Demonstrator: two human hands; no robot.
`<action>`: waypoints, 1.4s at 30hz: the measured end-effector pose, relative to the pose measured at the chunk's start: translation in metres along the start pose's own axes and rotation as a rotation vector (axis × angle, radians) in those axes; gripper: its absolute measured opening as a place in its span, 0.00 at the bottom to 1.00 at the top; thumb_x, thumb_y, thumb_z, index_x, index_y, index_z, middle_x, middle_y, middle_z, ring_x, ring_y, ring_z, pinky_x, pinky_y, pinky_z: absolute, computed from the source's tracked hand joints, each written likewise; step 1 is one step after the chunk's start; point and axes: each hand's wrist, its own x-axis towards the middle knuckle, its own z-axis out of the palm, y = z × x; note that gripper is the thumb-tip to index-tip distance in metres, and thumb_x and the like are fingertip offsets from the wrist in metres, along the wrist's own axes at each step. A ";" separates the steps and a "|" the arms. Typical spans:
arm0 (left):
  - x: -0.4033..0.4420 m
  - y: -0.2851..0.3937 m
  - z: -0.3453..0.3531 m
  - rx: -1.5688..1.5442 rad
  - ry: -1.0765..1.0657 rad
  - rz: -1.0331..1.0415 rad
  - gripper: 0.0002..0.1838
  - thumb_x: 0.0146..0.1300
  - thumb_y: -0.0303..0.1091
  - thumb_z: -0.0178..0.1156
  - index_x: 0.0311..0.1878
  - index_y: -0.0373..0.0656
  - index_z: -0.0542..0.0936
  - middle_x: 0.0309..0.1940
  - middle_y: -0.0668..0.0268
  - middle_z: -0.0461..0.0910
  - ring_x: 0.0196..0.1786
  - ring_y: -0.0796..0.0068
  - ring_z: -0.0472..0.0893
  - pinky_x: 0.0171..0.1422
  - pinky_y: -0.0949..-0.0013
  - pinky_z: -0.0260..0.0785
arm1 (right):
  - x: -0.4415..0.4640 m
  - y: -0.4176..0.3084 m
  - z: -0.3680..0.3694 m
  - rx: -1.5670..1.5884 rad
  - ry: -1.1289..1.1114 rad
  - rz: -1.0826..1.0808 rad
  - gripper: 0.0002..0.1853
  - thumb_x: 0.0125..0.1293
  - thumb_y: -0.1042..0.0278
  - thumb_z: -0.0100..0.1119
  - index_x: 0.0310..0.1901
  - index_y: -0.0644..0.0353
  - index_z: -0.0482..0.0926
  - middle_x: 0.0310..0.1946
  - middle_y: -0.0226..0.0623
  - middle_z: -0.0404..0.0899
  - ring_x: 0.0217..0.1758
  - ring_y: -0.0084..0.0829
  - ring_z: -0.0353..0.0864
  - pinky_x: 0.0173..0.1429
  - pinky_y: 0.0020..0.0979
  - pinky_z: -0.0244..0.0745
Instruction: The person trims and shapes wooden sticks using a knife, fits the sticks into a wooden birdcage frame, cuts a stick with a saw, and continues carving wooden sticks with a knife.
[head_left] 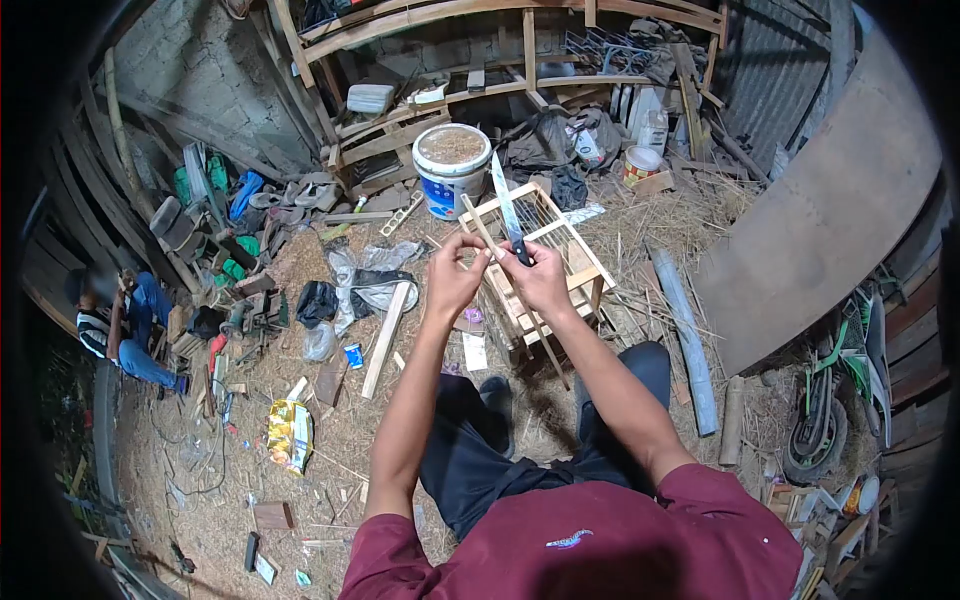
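My right hand (542, 284) is closed around the black handle of a knife (508, 205). Its long blade points up and away from me. Beside it, my left hand (458, 275) pinches a thin wooden strip (480, 228), and the fingertips of both hands come close together there. The strip slants from above my left fingers down past my right hand toward my legs. Under and beyond both hands stands a small wooden frame with thin bars, like a cage (571, 252). Part of it is hidden by my hands and forearms.
Behind the frame stands a white and blue bucket (452, 175). A grey pole (685, 340) and a large board (815, 215) are to the right, near a motorbike (835, 400). A wood piece (387, 340) and yellow wrapper (290, 435) lie left. A person (135, 325) sits far left.
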 end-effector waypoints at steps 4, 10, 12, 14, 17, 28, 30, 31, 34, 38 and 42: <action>-0.012 -0.015 0.013 -0.452 -0.022 -0.197 0.08 0.63 0.29 0.63 0.44 0.37 0.80 0.41 0.66 0.82 0.47 0.76 0.80 0.54 0.68 0.72 | -0.002 0.007 0.000 -0.031 0.037 -0.066 0.08 0.65 0.67 0.64 0.38 0.64 0.84 0.20 0.16 0.71 0.22 0.09 0.63 0.24 0.17 0.55; -0.020 -0.012 0.028 -0.860 0.045 -0.422 0.06 0.63 0.26 0.61 0.43 0.41 0.79 0.42 0.63 0.83 0.45 0.73 0.83 0.48 0.65 0.78 | -0.009 0.006 0.003 -0.068 0.064 -0.087 0.09 0.65 0.69 0.64 0.39 0.68 0.84 0.28 0.26 0.79 0.31 0.14 0.74 0.34 0.20 0.69; -0.021 -0.011 0.029 -0.897 0.046 -0.474 0.05 0.63 0.26 0.61 0.42 0.43 0.78 0.41 0.63 0.83 0.43 0.74 0.82 0.47 0.65 0.78 | -0.009 0.014 0.003 -0.112 0.086 -0.152 0.09 0.65 0.70 0.63 0.39 0.68 0.83 0.32 0.31 0.82 0.34 0.17 0.77 0.37 0.22 0.72; -0.025 -0.012 0.030 -0.933 0.065 -0.510 0.05 0.63 0.27 0.61 0.42 0.44 0.79 0.40 0.64 0.83 0.42 0.75 0.82 0.46 0.66 0.78 | -0.009 0.018 0.001 -0.194 0.079 -0.247 0.09 0.65 0.70 0.63 0.41 0.68 0.83 0.34 0.32 0.82 0.34 0.16 0.77 0.37 0.21 0.73; -0.030 -0.007 0.035 -0.907 0.099 -0.517 0.04 0.64 0.29 0.61 0.42 0.44 0.79 0.37 0.67 0.82 0.41 0.77 0.82 0.43 0.68 0.77 | -0.010 0.027 -0.005 -0.152 0.024 -0.153 0.10 0.64 0.70 0.63 0.41 0.69 0.83 0.37 0.38 0.83 0.39 0.22 0.80 0.42 0.25 0.74; -0.048 -0.077 0.087 -0.694 0.183 -0.503 0.06 0.68 0.32 0.56 0.41 0.39 0.75 0.32 0.67 0.79 0.29 0.81 0.79 0.30 0.74 0.76 | -0.028 0.052 -0.039 -0.442 0.008 -0.024 0.14 0.65 0.66 0.60 0.45 0.70 0.80 0.42 0.51 0.80 0.47 0.40 0.81 0.53 0.35 0.73; -0.050 -0.090 0.092 -0.722 0.178 -0.570 0.06 0.68 0.32 0.55 0.40 0.38 0.75 0.31 0.66 0.78 0.28 0.80 0.78 0.29 0.73 0.76 | -0.027 0.064 -0.046 -0.617 0.151 -0.137 0.14 0.65 0.66 0.60 0.44 0.71 0.80 0.40 0.54 0.79 0.46 0.46 0.80 0.53 0.38 0.73; -0.051 -0.090 0.097 -0.699 0.212 -0.596 0.07 0.68 0.32 0.54 0.40 0.38 0.74 0.29 0.66 0.77 0.26 0.79 0.78 0.28 0.73 0.76 | -0.024 0.062 -0.051 -0.676 0.098 -0.074 0.15 0.65 0.68 0.57 0.47 0.71 0.77 0.40 0.57 0.77 0.46 0.54 0.77 0.53 0.43 0.72; -0.043 -0.098 0.105 -0.544 0.190 -0.692 0.13 0.68 0.32 0.54 0.49 0.30 0.72 0.34 0.60 0.77 0.24 0.77 0.79 0.23 0.74 0.76 | -0.006 0.089 -0.063 -0.855 0.054 -0.073 0.17 0.64 0.70 0.55 0.51 0.72 0.74 0.41 0.58 0.74 0.48 0.55 0.75 0.54 0.45 0.70; -0.026 -0.100 0.111 -0.430 0.211 -0.637 0.12 0.69 0.36 0.52 0.37 0.36 0.76 0.22 0.66 0.76 0.21 0.80 0.76 0.24 0.76 0.68 | 0.021 0.106 -0.071 -1.123 0.026 -0.095 0.17 0.60 0.76 0.54 0.51 0.74 0.74 0.43 0.56 0.74 0.51 0.53 0.73 0.56 0.46 0.70; -0.007 -0.104 0.109 -0.507 0.153 -0.715 0.12 0.69 0.36 0.51 0.37 0.37 0.76 0.22 0.66 0.76 0.18 0.81 0.72 0.20 0.77 0.59 | 0.038 0.110 -0.075 -1.160 -0.073 -0.051 0.20 0.59 0.76 0.59 0.52 0.73 0.71 0.44 0.55 0.72 0.50 0.53 0.72 0.56 0.46 0.68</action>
